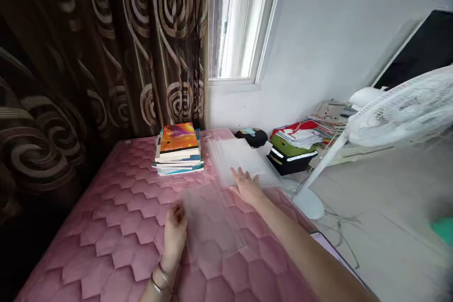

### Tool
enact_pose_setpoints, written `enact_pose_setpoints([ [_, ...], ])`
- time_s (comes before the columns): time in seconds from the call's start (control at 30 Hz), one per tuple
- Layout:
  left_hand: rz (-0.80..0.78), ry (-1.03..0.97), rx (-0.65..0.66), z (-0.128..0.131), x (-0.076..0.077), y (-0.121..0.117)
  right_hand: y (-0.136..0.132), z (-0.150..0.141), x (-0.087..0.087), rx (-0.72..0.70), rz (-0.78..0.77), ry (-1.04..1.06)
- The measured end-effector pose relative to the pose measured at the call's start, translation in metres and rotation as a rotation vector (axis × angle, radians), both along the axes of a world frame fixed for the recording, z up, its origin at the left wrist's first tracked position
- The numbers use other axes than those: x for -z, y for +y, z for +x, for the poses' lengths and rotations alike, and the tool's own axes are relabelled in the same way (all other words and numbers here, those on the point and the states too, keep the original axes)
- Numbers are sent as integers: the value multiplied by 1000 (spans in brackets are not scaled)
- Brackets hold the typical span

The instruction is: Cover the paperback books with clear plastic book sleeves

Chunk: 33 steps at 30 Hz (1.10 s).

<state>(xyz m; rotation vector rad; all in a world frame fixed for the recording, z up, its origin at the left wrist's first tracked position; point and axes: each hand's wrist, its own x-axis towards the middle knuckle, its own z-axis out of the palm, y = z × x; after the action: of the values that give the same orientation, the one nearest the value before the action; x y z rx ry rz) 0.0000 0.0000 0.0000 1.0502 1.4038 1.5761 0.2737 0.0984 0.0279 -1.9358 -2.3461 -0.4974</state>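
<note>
My left hand [176, 226], with bracelets at the wrist, is closed on the left edge of a clear plastic book cover [214, 222]. The cover lies over the pink quilted mattress, whose pattern shows through it. My right hand [247, 187] rests with fingers spread on the near part of a stack of translucent plastic covers [237, 155]. Behind my left hand, a pile of books [179, 148] stands on the mattress, an orange and purple one on top.
The pink mattress [123, 212] fills the foreground. A patterned brown curtain [141, 47] hangs at left, beside a window [240, 19]. To the right stand a white fan [399, 108], a black box [290, 163] with papers near it, and a phone-like lilac object [334, 250] at the mattress edge.
</note>
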Motion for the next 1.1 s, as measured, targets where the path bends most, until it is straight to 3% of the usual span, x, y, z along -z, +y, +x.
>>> enact_pose_setpoints([
  [0.07,0,-3,-5,2,0,0,5,0,-6,-122,-13,-27],
  [0.17,0,-14,-14,3,1,0,11,-1,-11,-178,-1,2],
  [0.33,-6,-40,-11,4,3,1,23,-4,-3,46,29,230],
  [0.5,-6,-16,-15,5,3,0,46,-7,-3,126,45,392],
  [0.67,-29,27,-51,9,3,-3,92,-11,-30,243,128,431],
  [0.8,-54,51,-81,11,2,-4,128,-22,-49,167,128,425],
  [0.87,-56,39,-70,12,2,-5,138,-29,-48,79,66,406],
  [0.97,-48,34,-63,11,5,-5,145,-35,-31,-36,-60,372],
  [1.1,-55,48,-52,9,8,-5,148,-33,-12,-90,-161,350],
])
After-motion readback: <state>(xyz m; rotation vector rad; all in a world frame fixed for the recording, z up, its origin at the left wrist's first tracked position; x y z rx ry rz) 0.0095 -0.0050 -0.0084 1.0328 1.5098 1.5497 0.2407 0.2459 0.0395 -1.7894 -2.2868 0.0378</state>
